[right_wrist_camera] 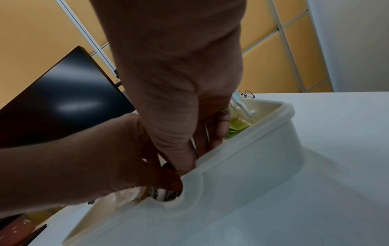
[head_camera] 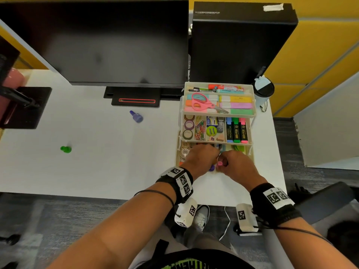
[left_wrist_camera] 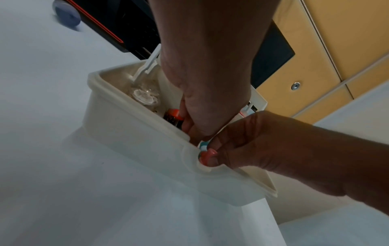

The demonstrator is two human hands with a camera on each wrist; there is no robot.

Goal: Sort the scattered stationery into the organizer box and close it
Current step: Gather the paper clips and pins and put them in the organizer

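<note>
The cream organizer box [head_camera: 177,150] stands open on the right of the white desk, its two upper trays fanned back and full of highlighters, scissors, tape and clips. Both hands reach into the front of its bottom compartment [left_wrist_camera: 136,133]. My right hand [head_camera: 223,162] pinches a small pink pin-shaped piece [head_camera: 220,163] just inside the front rim [right_wrist_camera: 252,166]; it also shows in the left wrist view as the pink piece [left_wrist_camera: 205,155]. My left hand [head_camera: 210,164] curls down beside it, with a purple piece [head_camera: 211,167] at its fingertips; its grip is hidden. A purple pin [head_camera: 136,116] and a green pin [head_camera: 66,149] lie loose on the desk.
A dark monitor [head_camera: 108,45] and a black computer tower [head_camera: 239,41] stand behind the box. A lidded cup [head_camera: 263,90] sits at its back right. A black stand [head_camera: 25,107] occupies the desk's left edge. The desk's front edge runs just below my wrists.
</note>
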